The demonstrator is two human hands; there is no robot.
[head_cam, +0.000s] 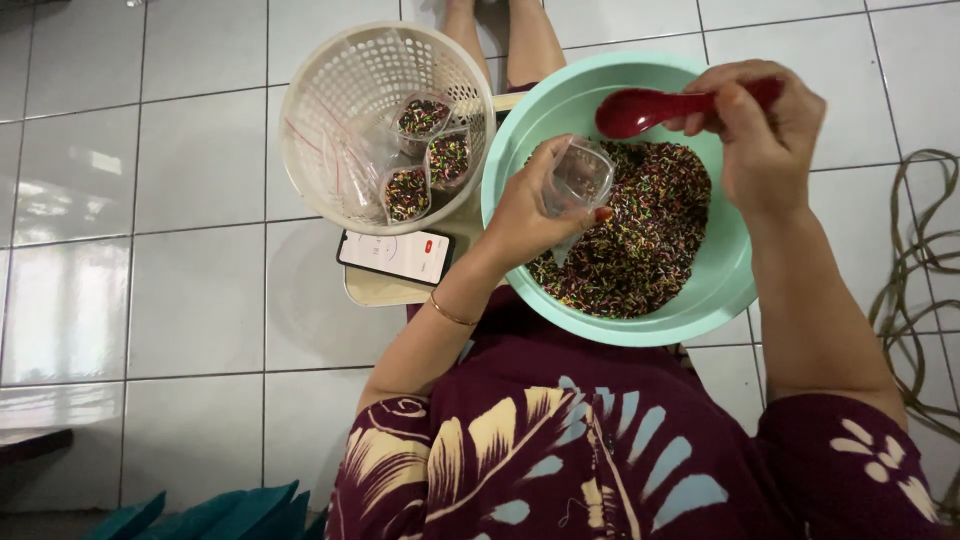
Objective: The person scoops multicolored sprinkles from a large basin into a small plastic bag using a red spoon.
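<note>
My left hand (528, 212) holds a small clear plastic bag (577, 180) open over a mint-green basin (720, 285) filled with multicoloured sprinkles (640, 240). My right hand (762, 130) grips the handle of a red plastic spoon (640, 110), whose empty bowl hovers above the bag and the basin's far side. To the left, a white perforated basket (330, 130) holds three small filled bags of sprinkles (430, 150) and some empty clear bags.
A smartphone (395, 256) with a lit screen lies on a pale board (375, 288) under the basket's near edge. Coiled cable (915, 260) lies on the white tiled floor at the right. Teal objects (215, 512) sit at the bottom left.
</note>
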